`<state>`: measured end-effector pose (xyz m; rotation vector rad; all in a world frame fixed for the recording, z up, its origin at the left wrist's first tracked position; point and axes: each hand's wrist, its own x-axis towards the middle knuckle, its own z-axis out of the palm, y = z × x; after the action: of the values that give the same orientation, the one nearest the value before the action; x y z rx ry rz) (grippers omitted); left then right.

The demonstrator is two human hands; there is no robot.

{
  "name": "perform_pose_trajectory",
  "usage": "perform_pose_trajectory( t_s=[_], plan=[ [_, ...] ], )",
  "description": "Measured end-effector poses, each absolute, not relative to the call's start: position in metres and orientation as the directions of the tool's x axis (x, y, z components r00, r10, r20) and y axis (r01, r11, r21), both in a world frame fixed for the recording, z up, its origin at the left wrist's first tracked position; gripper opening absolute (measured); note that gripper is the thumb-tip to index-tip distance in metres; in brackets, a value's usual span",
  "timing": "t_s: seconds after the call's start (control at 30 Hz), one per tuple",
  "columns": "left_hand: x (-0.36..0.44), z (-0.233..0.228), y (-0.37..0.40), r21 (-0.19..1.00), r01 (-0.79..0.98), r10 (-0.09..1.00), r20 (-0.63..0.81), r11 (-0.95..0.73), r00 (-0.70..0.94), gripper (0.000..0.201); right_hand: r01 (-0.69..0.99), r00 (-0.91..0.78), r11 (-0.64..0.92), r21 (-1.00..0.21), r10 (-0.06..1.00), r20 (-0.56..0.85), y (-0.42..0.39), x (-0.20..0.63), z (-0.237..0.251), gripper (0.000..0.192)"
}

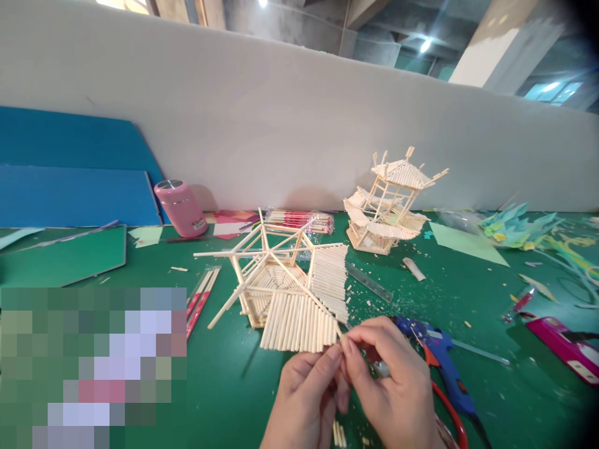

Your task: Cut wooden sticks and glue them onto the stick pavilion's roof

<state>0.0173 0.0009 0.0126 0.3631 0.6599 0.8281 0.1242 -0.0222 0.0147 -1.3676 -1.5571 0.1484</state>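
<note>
A pavilion model of thin wooden sticks stands on the green table in front of me. Two of its roof panels are covered with slats side by side; the other rafters are bare. At the near right roof corner, my right hand is closed, thumb and forefinger pinching the tip of a wooden stick. My left hand is closed too, its fingertips pressed together just under the slat edge and touching the right fingers. What lies between the left fingertips is hidden.
A blue glue gun lies right of my hands. Behind stand a finished-looking pavilion model and a pink cup. Packed sticks, a clear ruler, a magenta device and wood scraps lie about. A pale partition borders the back.
</note>
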Motion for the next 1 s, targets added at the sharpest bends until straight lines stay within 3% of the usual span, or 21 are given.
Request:
perform_pose_trajectory(
  t_s=[0.33, 0.63, 0.8, 1.0],
  plan=[
    [0.018, 0.011, -0.003, 0.555, -0.574, 0.789, -0.3, 0.602, 0.537, 0.032, 0.594, 0.203, 0.249, -0.765, 0.874, 0.442, -0.024, 0.125, 0.02, 0.013],
    [0.016, -0.002, -0.005, 0.625, -0.419, 0.72, -0.362, 0.659, 0.592, 0.033, 0.462, 0.075, 0.275, -0.843, 0.935, 0.346, -0.04, 0.14, 0.011, 0.015],
    [0.011, -0.009, -0.008, 0.677, -0.351, 0.711, -0.369, 0.647, 0.599, 0.036, 0.421, 0.152, 0.229, -0.878, 0.936, 0.317, -0.044, 0.143, 0.005, 0.011],
    [0.006, -0.012, -0.007, 0.756, -0.219, 0.642, -0.321, 0.616, 0.696, 0.04, 0.252, 0.101, 0.199, -0.947, 0.968, 0.23, -0.042, 0.142, 0.009, 0.009]
  ],
)
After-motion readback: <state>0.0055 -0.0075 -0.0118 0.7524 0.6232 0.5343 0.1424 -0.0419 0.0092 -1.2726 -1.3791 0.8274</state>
